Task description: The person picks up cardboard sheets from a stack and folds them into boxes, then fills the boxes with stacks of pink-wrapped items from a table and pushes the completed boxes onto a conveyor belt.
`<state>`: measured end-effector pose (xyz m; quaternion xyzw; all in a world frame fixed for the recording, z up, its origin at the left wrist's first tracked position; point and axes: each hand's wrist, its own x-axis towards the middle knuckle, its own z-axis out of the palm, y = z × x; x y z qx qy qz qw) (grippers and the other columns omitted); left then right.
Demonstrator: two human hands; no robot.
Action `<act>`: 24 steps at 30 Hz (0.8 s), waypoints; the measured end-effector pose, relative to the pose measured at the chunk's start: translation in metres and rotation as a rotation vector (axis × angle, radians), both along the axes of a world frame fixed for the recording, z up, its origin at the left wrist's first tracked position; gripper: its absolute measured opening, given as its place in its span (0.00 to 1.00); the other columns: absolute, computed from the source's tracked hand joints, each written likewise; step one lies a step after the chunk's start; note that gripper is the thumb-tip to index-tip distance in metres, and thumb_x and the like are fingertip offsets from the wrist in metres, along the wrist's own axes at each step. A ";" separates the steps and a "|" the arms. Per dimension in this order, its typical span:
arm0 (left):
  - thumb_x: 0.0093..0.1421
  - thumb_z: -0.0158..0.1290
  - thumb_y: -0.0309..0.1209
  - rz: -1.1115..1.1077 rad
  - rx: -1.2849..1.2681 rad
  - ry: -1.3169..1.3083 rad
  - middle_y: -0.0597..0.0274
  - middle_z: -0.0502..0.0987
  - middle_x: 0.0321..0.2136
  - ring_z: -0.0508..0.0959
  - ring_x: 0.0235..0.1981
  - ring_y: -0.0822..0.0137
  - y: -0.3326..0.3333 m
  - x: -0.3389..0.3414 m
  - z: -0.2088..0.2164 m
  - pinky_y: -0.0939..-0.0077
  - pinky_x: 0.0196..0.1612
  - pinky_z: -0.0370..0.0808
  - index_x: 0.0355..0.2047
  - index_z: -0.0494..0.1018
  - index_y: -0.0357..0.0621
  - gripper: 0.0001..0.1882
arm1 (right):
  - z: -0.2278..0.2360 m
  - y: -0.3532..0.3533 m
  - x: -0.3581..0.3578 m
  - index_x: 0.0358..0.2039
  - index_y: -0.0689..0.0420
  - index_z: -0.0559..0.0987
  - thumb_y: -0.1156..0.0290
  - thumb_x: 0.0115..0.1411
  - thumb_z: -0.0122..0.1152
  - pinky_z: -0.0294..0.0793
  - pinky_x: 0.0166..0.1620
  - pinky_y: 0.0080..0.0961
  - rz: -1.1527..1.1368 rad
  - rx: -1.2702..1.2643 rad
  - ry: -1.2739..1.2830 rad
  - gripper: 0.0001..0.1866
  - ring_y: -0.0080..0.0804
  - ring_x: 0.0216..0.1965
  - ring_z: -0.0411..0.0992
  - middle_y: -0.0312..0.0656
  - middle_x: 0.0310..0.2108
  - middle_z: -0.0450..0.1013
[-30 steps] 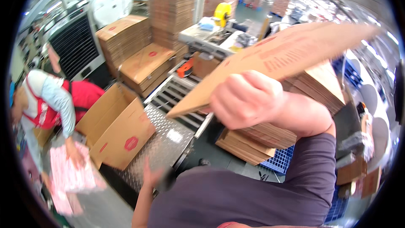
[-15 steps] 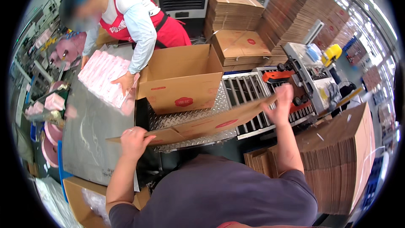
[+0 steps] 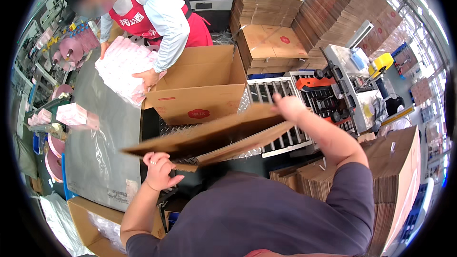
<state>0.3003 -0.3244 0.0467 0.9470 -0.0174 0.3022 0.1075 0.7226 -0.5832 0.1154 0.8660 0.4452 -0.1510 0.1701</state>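
Note:
A partly unfolded cardboard box (image 3: 223, 131) is held in front of me, its two long walls spread apart. My right hand (image 3: 289, 108) is closed on its far right upper edge. My left hand (image 3: 159, 171) has curled fingers against the near left edge, thumb sticking out. Just beyond stands an opened cardboard box (image 3: 202, 102) with a red mark, upright on a ribbed metal plate. Left of it, a co-worker in a red apron (image 3: 145, 26) grips a block of pink-and-white packs (image 3: 124, 66) with both hands, against that box's left side.
A grey metal table (image 3: 102, 162) lies to the left, with a pink-white pack (image 3: 72, 114) at its edge. A roller conveyor (image 3: 276, 88) with an orange-and-black machine (image 3: 316, 84) is at right. Flat carton stacks (image 3: 273, 43) stand behind; another stack (image 3: 397, 162) is near right.
The flat carton has opened out into a gap between its walls. My right hand moved left and inward; my left shifted slightly lower. The co-worker brought the packs nearer the standing box.

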 end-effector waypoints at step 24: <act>0.50 0.60 0.58 0.288 0.411 0.150 0.52 0.58 0.67 0.56 0.68 0.48 -0.083 0.098 -0.104 0.40 0.65 0.55 0.65 0.62 0.50 0.47 | -0.029 0.024 -0.016 0.68 0.50 0.59 0.48 0.67 0.45 0.62 0.65 0.41 0.402 0.202 0.361 0.33 0.48 0.66 0.59 0.48 0.68 0.55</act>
